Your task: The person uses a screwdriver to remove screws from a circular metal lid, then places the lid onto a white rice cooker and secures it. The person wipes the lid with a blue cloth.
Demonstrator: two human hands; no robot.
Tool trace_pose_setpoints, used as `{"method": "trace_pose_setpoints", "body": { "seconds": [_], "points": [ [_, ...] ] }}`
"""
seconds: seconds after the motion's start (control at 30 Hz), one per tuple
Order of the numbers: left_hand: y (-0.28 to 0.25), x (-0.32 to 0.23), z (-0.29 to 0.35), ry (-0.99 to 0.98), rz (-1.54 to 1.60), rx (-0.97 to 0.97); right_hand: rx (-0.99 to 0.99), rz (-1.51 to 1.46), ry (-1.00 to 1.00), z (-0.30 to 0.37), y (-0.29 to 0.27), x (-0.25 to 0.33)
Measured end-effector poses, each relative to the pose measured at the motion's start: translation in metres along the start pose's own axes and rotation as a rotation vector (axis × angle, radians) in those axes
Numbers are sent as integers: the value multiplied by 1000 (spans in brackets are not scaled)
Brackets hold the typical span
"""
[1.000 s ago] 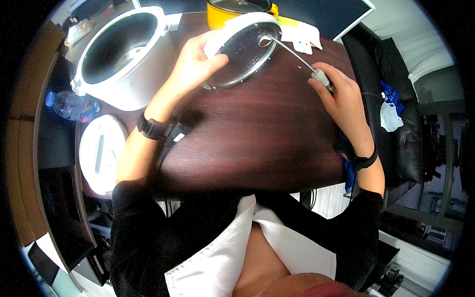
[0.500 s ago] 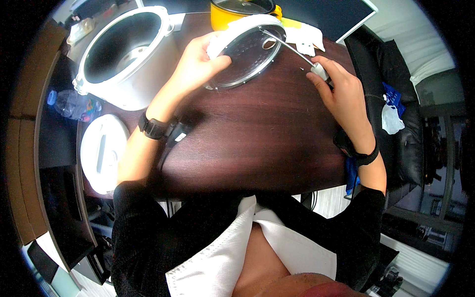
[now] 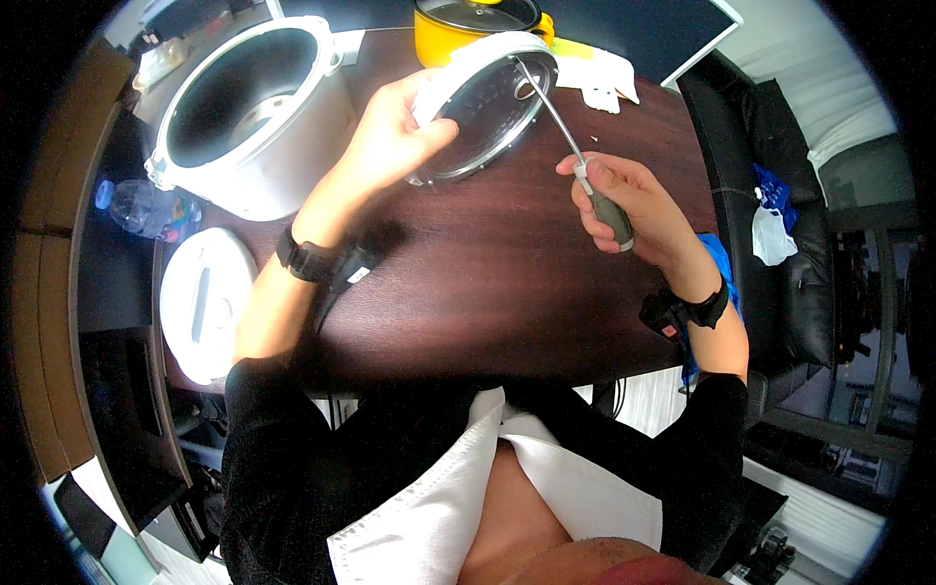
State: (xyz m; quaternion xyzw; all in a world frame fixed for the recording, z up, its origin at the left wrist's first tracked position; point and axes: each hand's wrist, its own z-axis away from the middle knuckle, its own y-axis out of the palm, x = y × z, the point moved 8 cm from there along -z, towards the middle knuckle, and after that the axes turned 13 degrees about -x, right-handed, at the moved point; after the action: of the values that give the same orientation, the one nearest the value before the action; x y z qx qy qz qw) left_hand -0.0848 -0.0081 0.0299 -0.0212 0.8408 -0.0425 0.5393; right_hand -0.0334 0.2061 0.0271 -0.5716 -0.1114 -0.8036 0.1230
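My left hand point(image 3: 405, 136) grips the left edge of a round lid point(image 3: 478, 112) with a white rim and a shiny dark inner face, tilted above the table. In my right hand point(image 3: 651, 210) is a screwdriver point(image 3: 612, 216) with a grey-green handle and a long metal shaft. Its tip meets the lid's upper rim; whether it sits in a screw is too small to tell. Left of the lid stands a white rice cooker body point(image 3: 283, 175), open at the top. A white oval cover point(image 3: 229, 302) lies at the table's left edge, near my left forearm.
A yellow pot point(image 3: 435, 41) with a glass lid stands behind the round lid, beside white papers point(image 3: 606, 80). A clear bottle point(image 3: 146, 207) lies left of the cooker. The dark wooden table point(image 3: 487, 292) borders a black sofa point(image 3: 804, 283) on the right.
My right hand has shifted down and slightly left, its grip now farther round the screwdriver's handle. The shaft stands steeper, its tip still at the rim. The lid has moved slightly.
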Motion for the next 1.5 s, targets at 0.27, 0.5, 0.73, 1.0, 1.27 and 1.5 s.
{"method": "trace_pose_setpoints", "body": {
  "seconds": [0.27, 0.5, 0.73, 1.0, 1.27, 1.5],
  "points": [
    [-2, -6, -2, 41, 2, 17, -373, 869, -594, 16, -26, 50],
    [-5, -2, -4, 44, -19, 4, -423, 1126, -926, 42, -6, 80],
    [-5, -2, -5, 28, 4, 8, -436, 1147, -940, 37, -9, 78],
    [-5, -1, -4, 14, 18, 14, -410, 1133, -958, 36, -6, 78],
    [-5, 2, -5, 32, 26, 4, -428, 1177, -930, 36, -6, 80],
    [-3, -6, 0, 30, -64, 22, -362, 1126, -885, 24, -13, 74]
  ]
}}
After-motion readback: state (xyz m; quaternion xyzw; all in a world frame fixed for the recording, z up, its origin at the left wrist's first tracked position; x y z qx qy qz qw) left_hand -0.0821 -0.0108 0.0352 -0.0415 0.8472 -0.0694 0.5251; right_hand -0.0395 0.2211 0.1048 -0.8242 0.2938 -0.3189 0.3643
